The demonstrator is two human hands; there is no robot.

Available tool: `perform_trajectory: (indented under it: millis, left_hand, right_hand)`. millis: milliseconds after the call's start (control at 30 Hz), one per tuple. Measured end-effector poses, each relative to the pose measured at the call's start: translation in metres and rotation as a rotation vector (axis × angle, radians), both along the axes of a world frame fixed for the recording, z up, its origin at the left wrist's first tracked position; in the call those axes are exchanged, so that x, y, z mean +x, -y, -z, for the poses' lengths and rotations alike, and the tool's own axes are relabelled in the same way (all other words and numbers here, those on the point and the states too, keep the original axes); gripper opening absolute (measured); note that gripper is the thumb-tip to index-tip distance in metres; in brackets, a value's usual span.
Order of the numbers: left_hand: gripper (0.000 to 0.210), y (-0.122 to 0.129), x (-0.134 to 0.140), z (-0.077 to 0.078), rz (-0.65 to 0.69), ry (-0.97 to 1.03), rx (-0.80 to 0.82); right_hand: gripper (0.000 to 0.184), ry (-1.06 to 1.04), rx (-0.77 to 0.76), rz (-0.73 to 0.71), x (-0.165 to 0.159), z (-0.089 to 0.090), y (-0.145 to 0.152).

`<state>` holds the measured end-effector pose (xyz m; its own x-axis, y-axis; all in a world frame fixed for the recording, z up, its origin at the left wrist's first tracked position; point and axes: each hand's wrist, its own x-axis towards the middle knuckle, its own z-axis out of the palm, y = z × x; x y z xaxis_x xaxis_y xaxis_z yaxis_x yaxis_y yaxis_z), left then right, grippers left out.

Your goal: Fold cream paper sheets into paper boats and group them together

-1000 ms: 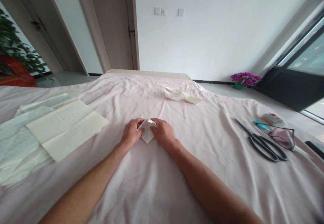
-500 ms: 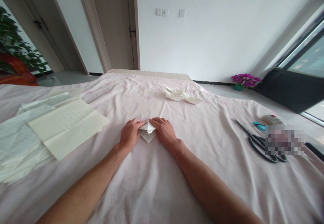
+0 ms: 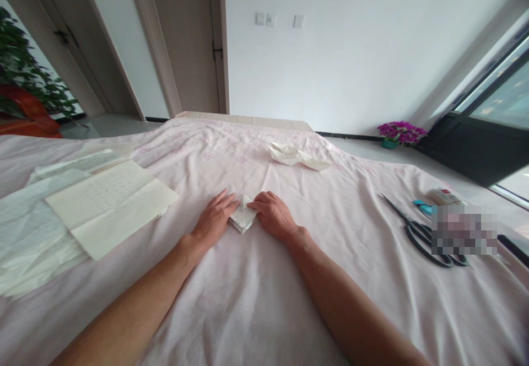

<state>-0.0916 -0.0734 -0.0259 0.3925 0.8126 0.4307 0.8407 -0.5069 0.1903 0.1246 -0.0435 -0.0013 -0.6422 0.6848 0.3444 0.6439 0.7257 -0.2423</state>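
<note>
A small folded paper [image 3: 243, 218] with printed marks lies flat on the pink cloth between my hands, shaped like a diamond with its near point toward me. At its left edge rests my left hand [image 3: 214, 217], fingers spread and lying nearly flat, fingertips touching the paper. My right hand [image 3: 273, 214] is closed, its fingers curled and the index finger and thumb at the paper's right edge. Parts of both edges are hidden under the fingers. Beyond the hands sits a folded paper boat shape [image 3: 287, 155] of cream paper.
A pink cloth [image 3: 256, 300] with soft wrinkles covers the table. Loose printed sheets [image 3: 111, 206] lie at the left. On the right are black-handled scissors [image 3: 425, 242], a blue item [image 3: 424, 208], a small pale box [image 3: 446, 196] and a blurred patch. Purple flowers [image 3: 400, 132] stand on the floor.
The paper's raised upper flap now lies down flat over the lower part. My left fingers have spread and shifted slightly left; my right fingers have curled in more.
</note>
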Motion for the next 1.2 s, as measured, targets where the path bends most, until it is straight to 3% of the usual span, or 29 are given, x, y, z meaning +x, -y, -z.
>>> perform_trajectory:
  millis: [133, 267, 500, 767, 967, 1200]
  left_hand:
    - [0.065, -0.002, -0.006, 0.000, 0.166, -0.061, -0.007]
    - [0.065, -0.001, -0.010, 0.000, 0.234, -0.110, -0.017]
    - [0.060, 0.009, -0.008, -0.010, 0.303, -0.164, -0.018]
    - [0.054, 0.021, 0.000, -0.008, 0.272, -0.181, -0.011]
    - [0.060, 0.036, -0.003, -0.014, 0.297, -0.161, -0.090]
    - [0.053, 0.043, 0.003, -0.012, 0.211, -0.096, -0.061]
  right_hand:
    - [0.053, 0.023, -0.015, -0.057, 0.003, -0.002, 0.000]
    - [0.059, 0.015, -0.020, -0.083, 0.006, -0.004, 0.001]
    - [0.045, 0.028, -0.025, -0.116, 0.007, -0.004, 0.001]
    - [0.039, 0.058, 0.005, -0.116, 0.004, -0.001, 0.003]
    - [0.029, 0.141, 0.075, -0.220, 0.013, -0.005, 0.002]
    - [0.027, 0.088, 0.152, -0.220, 0.019, 0.005, 0.005]
